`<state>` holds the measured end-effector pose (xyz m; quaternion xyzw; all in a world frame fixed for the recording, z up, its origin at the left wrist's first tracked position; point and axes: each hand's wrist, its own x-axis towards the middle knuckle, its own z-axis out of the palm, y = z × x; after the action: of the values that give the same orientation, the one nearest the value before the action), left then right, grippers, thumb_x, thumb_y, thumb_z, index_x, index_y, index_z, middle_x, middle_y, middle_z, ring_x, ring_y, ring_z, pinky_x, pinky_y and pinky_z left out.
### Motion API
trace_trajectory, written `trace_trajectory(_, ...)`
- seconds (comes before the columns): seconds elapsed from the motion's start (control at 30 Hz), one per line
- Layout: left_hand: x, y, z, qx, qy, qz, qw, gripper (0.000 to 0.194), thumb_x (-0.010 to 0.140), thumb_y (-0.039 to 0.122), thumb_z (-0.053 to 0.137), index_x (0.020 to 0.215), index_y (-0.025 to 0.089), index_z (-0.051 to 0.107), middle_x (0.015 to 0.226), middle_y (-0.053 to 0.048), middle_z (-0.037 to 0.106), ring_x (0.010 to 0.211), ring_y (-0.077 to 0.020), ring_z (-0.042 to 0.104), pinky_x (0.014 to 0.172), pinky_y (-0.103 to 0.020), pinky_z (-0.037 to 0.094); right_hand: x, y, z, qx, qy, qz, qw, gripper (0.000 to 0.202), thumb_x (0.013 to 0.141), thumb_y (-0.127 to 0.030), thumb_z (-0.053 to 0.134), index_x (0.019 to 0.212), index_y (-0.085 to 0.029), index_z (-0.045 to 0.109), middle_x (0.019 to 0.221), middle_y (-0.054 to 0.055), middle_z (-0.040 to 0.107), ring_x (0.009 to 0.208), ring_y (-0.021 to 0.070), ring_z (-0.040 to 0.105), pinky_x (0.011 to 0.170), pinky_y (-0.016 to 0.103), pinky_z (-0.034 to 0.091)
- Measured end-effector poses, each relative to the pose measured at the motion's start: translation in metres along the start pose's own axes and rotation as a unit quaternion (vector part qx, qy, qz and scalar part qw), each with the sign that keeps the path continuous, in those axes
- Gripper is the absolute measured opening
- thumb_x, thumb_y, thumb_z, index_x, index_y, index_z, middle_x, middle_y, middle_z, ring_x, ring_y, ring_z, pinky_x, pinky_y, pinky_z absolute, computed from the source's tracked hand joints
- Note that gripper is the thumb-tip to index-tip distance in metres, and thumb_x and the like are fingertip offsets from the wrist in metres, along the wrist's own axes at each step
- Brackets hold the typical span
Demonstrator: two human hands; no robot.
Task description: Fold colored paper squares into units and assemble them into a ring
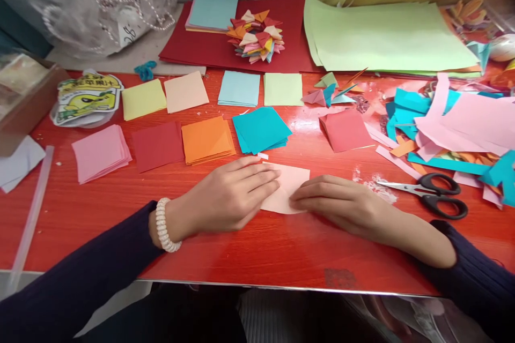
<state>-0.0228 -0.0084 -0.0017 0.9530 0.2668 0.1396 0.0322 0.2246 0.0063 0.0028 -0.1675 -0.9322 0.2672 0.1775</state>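
A pale pink square of paper (287, 187) lies on the red table near its front middle. My left hand (237, 193) rests over its left side, palm down, fingers together and flat on the sheet. At the right side, my right hand (341, 201) has its fingertips close together on the lower right edge of the same sheet. The thumb of my right hand is hidden, so its hold on the paper is hard to make out. A stack of teal squares (261, 129) sits just behind the sheet, with orange squares (208, 140) to the left.
Black-handled scissors (432, 193) lie right of my right hand, near pink and teal scraps (466, 123). Red squares (348, 129), pink squares (100, 153) and a folded-paper ring (257, 37) are farther back. A clear strip (34, 214) lies at left.
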Motion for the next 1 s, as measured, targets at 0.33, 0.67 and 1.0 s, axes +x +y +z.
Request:
trace_trajectory(0.33,0.006,0.009,-0.001,-0.055,0.046,-0.04,0.997,0.018,0.089,0.019,0.046,0.099,0.01,0.058,0.099,-0.008,0.063,0.098,-0.0189,0.056,0.09,-0.033,0.045,0.014,-0.011,0.012,-0.008,0.091,0.156,0.983,0.015,0.087,-0.014,0.046,0.092,-0.017,0.06,0.083,0.006,0.059,0.076,0.0144,0.056,0.067,0.028,0.05)
trace_trajectory(0.67,0.0,0.007,-0.005,0.012,0.039,0.033,0.999,0.026,0.086,0.024,0.05,0.11,0.018,0.058,0.108,-0.006,0.063,0.1,-0.0212,0.058,0.085,-0.036,0.049,0.016,-0.011,0.018,-0.031,0.082,0.211,0.973,0.018,0.087,-0.02,0.047,0.105,-0.017,0.05,0.076,0.003,0.052,0.068,0.0142,0.051,0.062,0.028,0.047)
trace_trajectory(1.0,0.0,0.007,-0.006,-0.001,0.01,0.03,0.999,0.026,0.087,0.023,0.049,0.111,0.016,0.058,0.11,-0.01,0.061,0.105,-0.0243,0.055,0.086,-0.04,0.048,0.015,-0.01,0.018,-0.004,0.053,0.245,0.968,0.027,0.088,-0.021,0.047,0.115,-0.019,0.046,0.082,0.004,0.051,0.074,0.0153,0.051,0.066,0.03,0.047)
